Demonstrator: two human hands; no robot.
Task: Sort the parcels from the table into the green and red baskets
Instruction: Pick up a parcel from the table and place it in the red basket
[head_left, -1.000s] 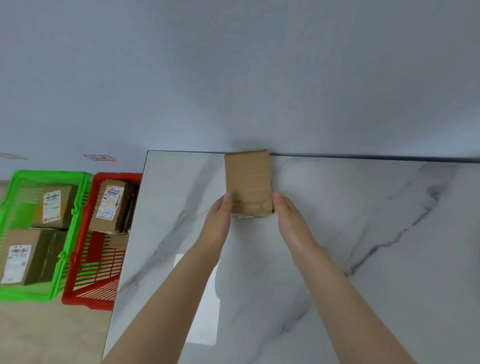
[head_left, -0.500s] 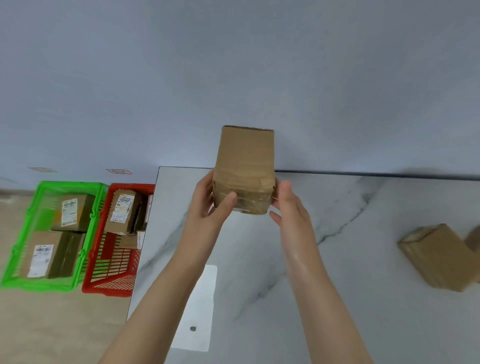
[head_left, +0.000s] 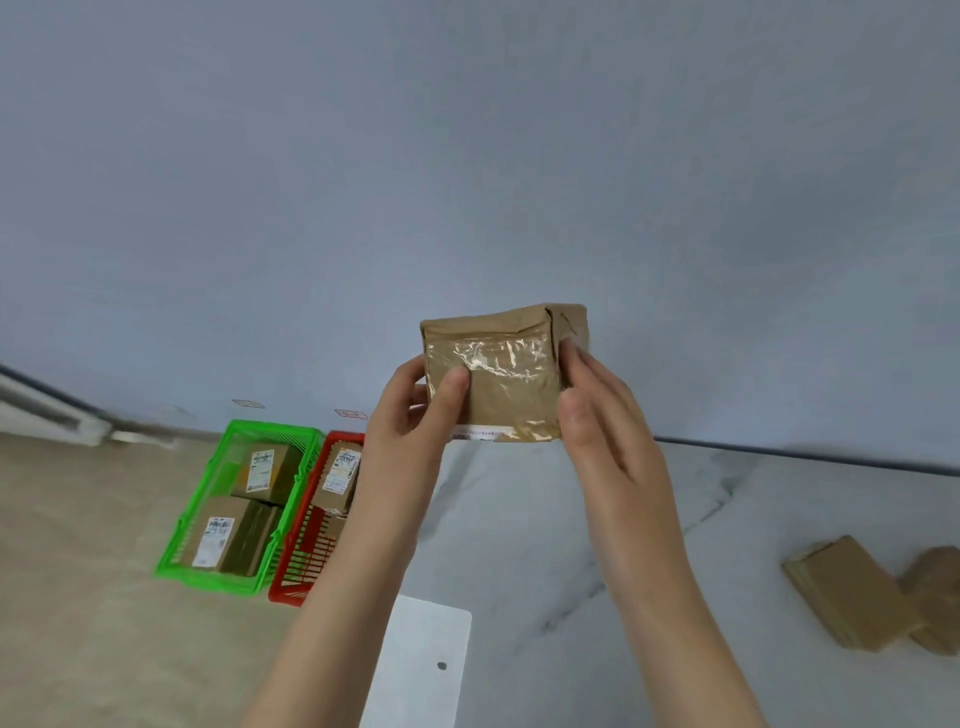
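Observation:
I hold a brown cardboard parcel (head_left: 501, 371) in the air above the marble table (head_left: 545, 519), its taped face toward me and a strip of white label at its lower edge. My left hand (head_left: 415, 410) grips its left side, thumb on the front. My right hand (head_left: 597, 400) grips its right side. On the floor to the left stand the green basket (head_left: 208, 499) with two labelled parcels and the red basket (head_left: 306, 561) with parcels, partly hidden by my left arm. Two more brown parcels (head_left: 852, 592) lie at the table's right.
A white card with a dark dot (head_left: 421, 665) lies on the table near its front left edge. A blue-grey wall rises behind the table. The beige floor stretches left of the baskets.
The parcel went from lying on the table to being lifted in both hands, then turned so that its taped face points at me. The view has shifted left and up.

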